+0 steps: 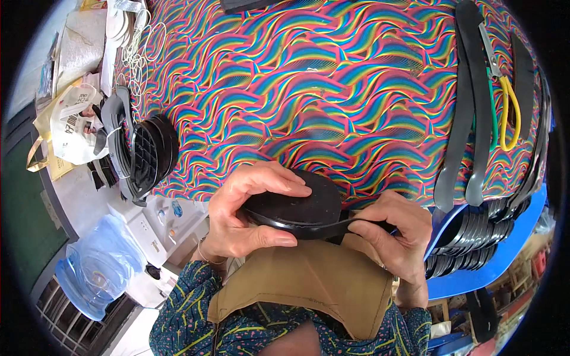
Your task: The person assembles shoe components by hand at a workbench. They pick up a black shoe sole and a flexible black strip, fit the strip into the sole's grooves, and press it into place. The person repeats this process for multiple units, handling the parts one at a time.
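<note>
My left hand (240,204) grips a black, rounded shoe sole (291,207) near the table's front edge, fingers over its top and thumb along its near side. A shiny black strip (326,230) runs along the sole's near edge. Its right end is pinched between the thumb and fingers of my right hand (395,228), just right of the sole. The underside of the sole is hidden. Below both hands, a tan apron (303,273) covers my front.
Black soles (166,145) stand stacked at the table's left. On the right lie long black strips (463,113) and yellow-handled scissors (509,113). A blue basin (463,285) of black pieces sits below the table's right corner. Tangled white cord (139,59) lies far left.
</note>
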`<state>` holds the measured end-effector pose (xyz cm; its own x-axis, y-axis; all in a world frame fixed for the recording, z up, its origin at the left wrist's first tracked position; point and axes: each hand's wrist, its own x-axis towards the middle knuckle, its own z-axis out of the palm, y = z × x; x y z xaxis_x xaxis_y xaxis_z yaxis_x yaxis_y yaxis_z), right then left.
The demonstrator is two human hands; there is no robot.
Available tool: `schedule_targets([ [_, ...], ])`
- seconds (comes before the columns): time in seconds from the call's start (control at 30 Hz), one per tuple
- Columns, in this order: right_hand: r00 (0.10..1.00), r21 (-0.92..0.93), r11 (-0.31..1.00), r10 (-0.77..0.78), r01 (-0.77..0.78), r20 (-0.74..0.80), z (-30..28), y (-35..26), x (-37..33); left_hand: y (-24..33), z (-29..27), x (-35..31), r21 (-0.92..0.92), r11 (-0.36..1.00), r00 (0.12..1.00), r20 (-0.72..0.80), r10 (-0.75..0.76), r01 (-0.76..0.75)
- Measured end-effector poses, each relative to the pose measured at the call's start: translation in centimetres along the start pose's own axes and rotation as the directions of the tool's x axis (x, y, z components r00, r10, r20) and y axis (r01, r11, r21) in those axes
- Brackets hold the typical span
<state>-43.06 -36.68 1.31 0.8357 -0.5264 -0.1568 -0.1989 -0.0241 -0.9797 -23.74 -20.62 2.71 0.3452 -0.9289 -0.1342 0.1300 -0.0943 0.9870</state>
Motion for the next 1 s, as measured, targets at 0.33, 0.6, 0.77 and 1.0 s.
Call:
schedule_targets([
  [0.33,0.994,0.041,0.995,0.090,-0.093,0.067,0.5,0.6,1.1,-0.1,0.7,0.0,-0.038,0.993,0.986,-0.123,-0.116,0.112],
  [0.6,0.919,0.220,0.904,0.316,-0.368,0.235,-0.1,-0.5,2.1,0.1,-0.5,0.7,0.004,0.996,0.994,0.059,-0.094,0.094],
  [0.77,0.907,0.280,0.880,0.301,-0.383,0.295,-0.5,-0.2,2.6,0.7,0.4,0.4,0.156,0.985,0.997,-0.021,-0.076,0.078],
  [1.0,0.934,0.299,0.913,0.185,-0.279,0.307,-0.3,0.5,2.6,3.1,-1.4,2.3,0.664,0.630,0.890,0.444,0.100,-0.402],
])
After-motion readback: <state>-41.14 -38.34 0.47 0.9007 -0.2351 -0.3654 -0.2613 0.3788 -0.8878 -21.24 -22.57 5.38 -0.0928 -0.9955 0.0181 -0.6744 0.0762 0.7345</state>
